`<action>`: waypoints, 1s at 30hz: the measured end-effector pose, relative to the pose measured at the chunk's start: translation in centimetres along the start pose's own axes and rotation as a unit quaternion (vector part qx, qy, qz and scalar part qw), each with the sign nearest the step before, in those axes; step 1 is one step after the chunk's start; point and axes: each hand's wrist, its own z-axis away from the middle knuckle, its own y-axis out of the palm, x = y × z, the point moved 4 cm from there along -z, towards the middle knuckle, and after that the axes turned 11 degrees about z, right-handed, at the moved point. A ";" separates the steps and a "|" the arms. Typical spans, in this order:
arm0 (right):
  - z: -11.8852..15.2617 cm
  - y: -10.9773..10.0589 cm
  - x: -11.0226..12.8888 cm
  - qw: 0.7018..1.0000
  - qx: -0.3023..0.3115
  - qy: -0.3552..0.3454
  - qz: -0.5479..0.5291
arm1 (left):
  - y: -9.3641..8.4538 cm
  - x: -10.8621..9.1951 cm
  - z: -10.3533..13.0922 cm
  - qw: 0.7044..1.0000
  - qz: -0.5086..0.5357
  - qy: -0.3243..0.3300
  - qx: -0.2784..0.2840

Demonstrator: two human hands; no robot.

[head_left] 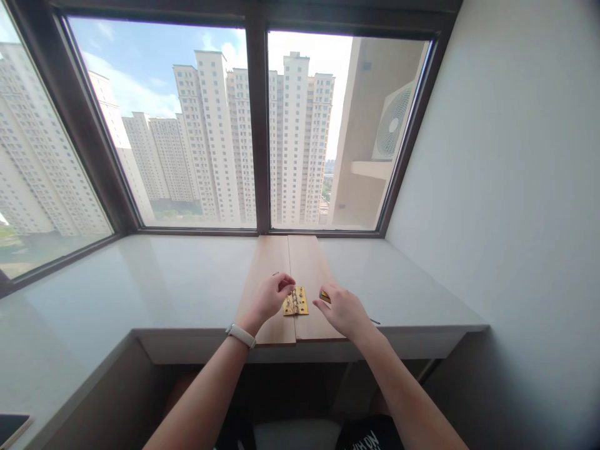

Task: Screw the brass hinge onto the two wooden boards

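A brass-coloured hinge point(300, 301) lies opened flat across the seam between two light wooden boards point(307, 256). Small dark screws or holes dot its leaves. My left hand point(272, 296) is at the hinge's upper left, thumb and fingers pinched together; what they hold, if anything, is hidden. A small dark bit shows above its knuckles. To the right of the hinge, my right hand point(344, 307) is closed around a screwdriver point(324, 296) with a yellow and black handle. A thin dark shaft sticks out behind that hand, toward the right. The screwdriver is apart from the hinge.
The boards rest on a white windowsill counter point(187, 281), reaching its front edge. Behind it stands a dark-framed window point(262, 125). A white wall point(506, 156) closes off the right side. A dark flat object point(13, 426) lies at the lower left.
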 end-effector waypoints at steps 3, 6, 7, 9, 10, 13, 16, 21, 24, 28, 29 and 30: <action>0.1 3.0 0.2 0.994 0.082 0.011 0.073 | 0.1 0.1 0.1 1.000 -0.014 0.006 -0.006; 0.4 4.5 0.9 0.992 0.099 0.006 0.084 | 0.6 0.5 0.0 0.999 -0.032 0.011 -0.012; 0.5 4.7 1.1 0.992 0.096 0.003 0.082 | 0.9 0.6 0.0 0.999 -0.037 0.013 -0.013; 0.7 4.9 1.5 0.993 0.091 -0.002 0.079 | 1.3 0.8 -0.1 0.999 -0.041 0.018 -0.014; 0.8 5.0 1.6 0.993 0.091 -0.002 0.078 | 1.6 0.9 -0.1 0.999 -0.042 0.020 -0.012; 1.0 5.1 1.6 0.992 0.095 -0.001 0.079 | 2.1 1.1 -0.2 0.999 -0.046 0.018 -0.008; 0.9 5.4 1.5 0.992 0.094 -0.002 0.082 | 2.5 1.3 -0.4 0.999 -0.053 0.009 -0.005; 0.8 5.7 1.4 0.992 0.090 -0.005 0.088 | 3.4 2.0 -0.6 0.998 -0.061 0.015 0.004; 0.8 5.9 1.4 0.992 0.089 -0.008 0.090 | 3.8 2.4 -0.7 0.998 -0.065 0.013 0.010; 0.8 6.0 1.4 0.990 0.095 -0.010 0.101 | 3.9 2.6 -0.7 0.997 -0.073 0.010 0.010; 0.8 6.0 1.4 0.990 0.095 -0.011 0.102 | 4.0 2.7 -0.7 0.997 -0.077 0.010 0.010; 0.8 6.0 1.4 0.990 0.095 -0.012 0.102 | 4.0 2.7 -0.8 0.997 -0.082 0.010 0.010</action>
